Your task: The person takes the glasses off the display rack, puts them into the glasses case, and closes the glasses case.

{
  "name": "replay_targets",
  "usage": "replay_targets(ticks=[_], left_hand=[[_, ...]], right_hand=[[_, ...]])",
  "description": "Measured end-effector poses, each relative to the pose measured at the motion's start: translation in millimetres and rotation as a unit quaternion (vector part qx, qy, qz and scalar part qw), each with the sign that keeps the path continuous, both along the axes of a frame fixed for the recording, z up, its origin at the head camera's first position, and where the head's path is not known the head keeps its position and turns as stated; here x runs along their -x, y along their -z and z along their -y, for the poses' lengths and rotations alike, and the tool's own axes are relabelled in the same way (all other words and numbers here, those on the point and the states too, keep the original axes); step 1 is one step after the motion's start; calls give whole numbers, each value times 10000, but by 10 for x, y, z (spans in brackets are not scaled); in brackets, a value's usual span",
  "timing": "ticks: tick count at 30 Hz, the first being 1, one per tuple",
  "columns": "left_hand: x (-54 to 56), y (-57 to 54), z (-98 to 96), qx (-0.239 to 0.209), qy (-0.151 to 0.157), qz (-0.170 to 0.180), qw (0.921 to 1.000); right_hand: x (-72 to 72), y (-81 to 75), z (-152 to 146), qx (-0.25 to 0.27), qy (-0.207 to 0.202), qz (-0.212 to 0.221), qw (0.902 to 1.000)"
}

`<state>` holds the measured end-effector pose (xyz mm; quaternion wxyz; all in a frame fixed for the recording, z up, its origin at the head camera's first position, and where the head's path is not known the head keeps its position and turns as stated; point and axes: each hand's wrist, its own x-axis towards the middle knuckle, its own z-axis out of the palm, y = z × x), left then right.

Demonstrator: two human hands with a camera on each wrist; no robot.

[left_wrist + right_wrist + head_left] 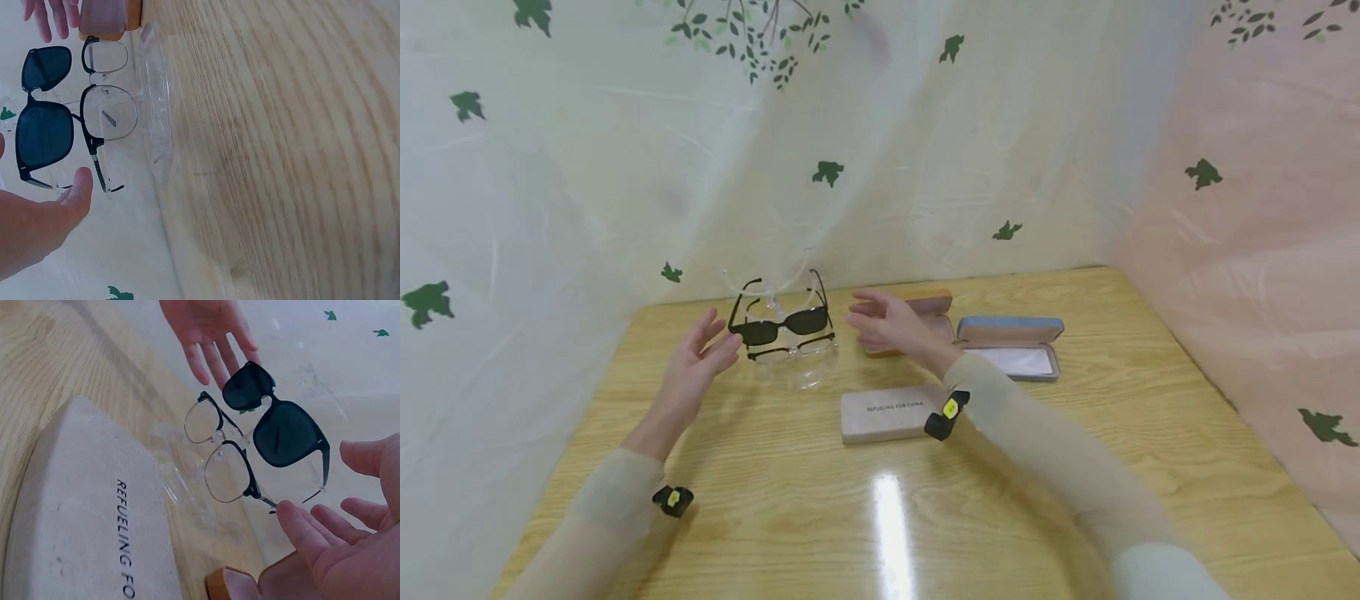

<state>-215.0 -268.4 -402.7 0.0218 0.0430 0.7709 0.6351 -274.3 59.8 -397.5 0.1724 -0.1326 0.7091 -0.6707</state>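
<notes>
A pair of black sunglasses (760, 333) sits on the upper tier of a clear display stand (156, 100). Below them on the same stand are half-rimmed eyeglasses (224, 475) with dark brows and clear lenses. My left hand (688, 371) is raised at the left of the sunglasses, its fingers loosely extended near their left hinge. On the other side, my right hand (898, 325) hovers over the opened orange glasses case (883, 351), fingers spread toward the glasses. Nothing is gripped by either hand.
An opened blue glasses case (1011, 327) with a white cloth (1018, 362) inside stands at the right. Nearer me lies a closed pale case (887, 425) with lettering, under my right forearm. A leaf-patterned curtain (895, 208) hangs behind the wooden table (775, 500).
</notes>
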Motion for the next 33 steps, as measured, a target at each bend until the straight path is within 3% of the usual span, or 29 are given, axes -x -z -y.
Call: replay_targets(ticks=[5,13,22,33], left_hand=[[44,-18,31,196,14,116,9997],[99,-9,85,-315,-219,105,9992],[95,84,44,-668,-171,128,9975],[95,42,17,-810,-162,228,9963]], right_hand=[[36,-14,171,300,194,274,9990],[70,-23,420,998,406,397,9934],[44,-18,469,1127,529,446,9912],[57,-7,512,1336,555,633,9874]])
